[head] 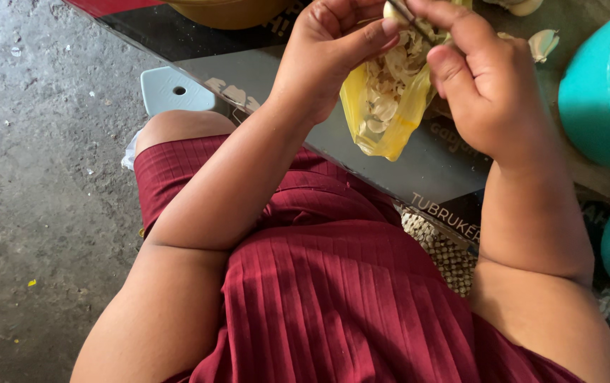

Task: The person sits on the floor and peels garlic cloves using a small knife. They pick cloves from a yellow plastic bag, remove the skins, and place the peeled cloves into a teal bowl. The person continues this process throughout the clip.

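Seen from the head camera, looking down over the person's lap, both hands are raised at the top of the frame over a yellow plastic bag (390, 106) that hangs open and is filled with pale, papery garlic skins. The left hand (329, 50) is curled, its thumb stretched across to the right and pressing against a small pale garlic clove (392, 11) held at the very top edge of the picture; the other fingers are folded in behind it. The right hand (485, 85) is closed in a loose fist just beside the left, its fingertips pinched around a thin dark blade (412, 21) that lies against the clove; how much of the tool it holds cannot be told, since the handle is hidden in the fist. The clove sits directly above the mouth of the bag, between the two hands. To the right stands a teal plastic basket (592, 106) holding peeled pale cloves. The bag hangs over a dark flat board (418, 159) that runs across the person's knees. A dark red ribbed skirt (333, 284) covers the lap, and a pale blue stool (174, 91) shows past the left knee on the grey concrete floor (35, 177).
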